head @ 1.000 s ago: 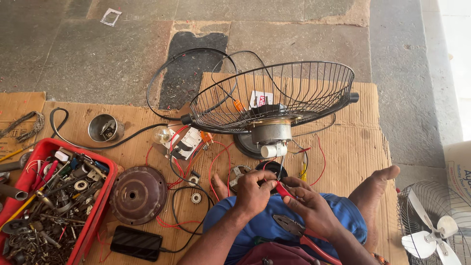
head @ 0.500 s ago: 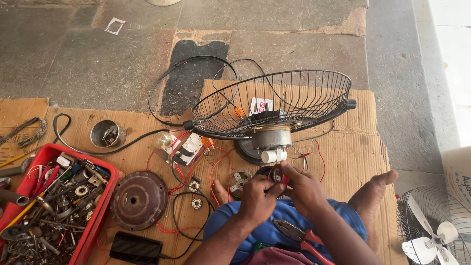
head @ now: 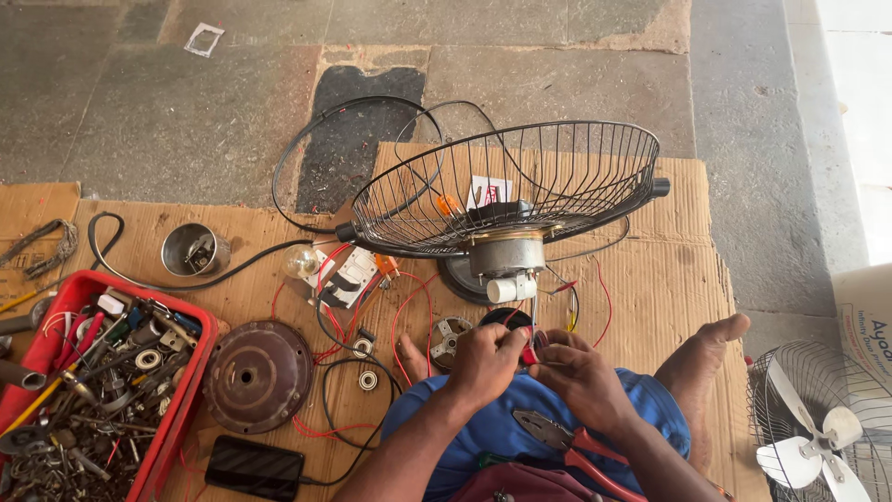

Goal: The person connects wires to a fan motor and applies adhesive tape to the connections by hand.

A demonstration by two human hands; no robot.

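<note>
My left hand and my right hand meet over my lap, fingertips pinched together on a small red piece with thin wires running off it. Just beyond them stands a black wire fan guard with a silver motor under it and a white part at the motor's base. Red and black wires trail from the motor across the cardboard. Pliers with red handles lie on my blue-clad lap, below my right hand.
A red tray of several metal parts sits at left. A round brown motor cover, a bulb with a switch board, a steel cup and a dark phone lie on the cardboard. A white fan stands right.
Both hands rose from my lap toward the motor's wires, then drew together on the small red piece. The pliers now lie on my lap.
</note>
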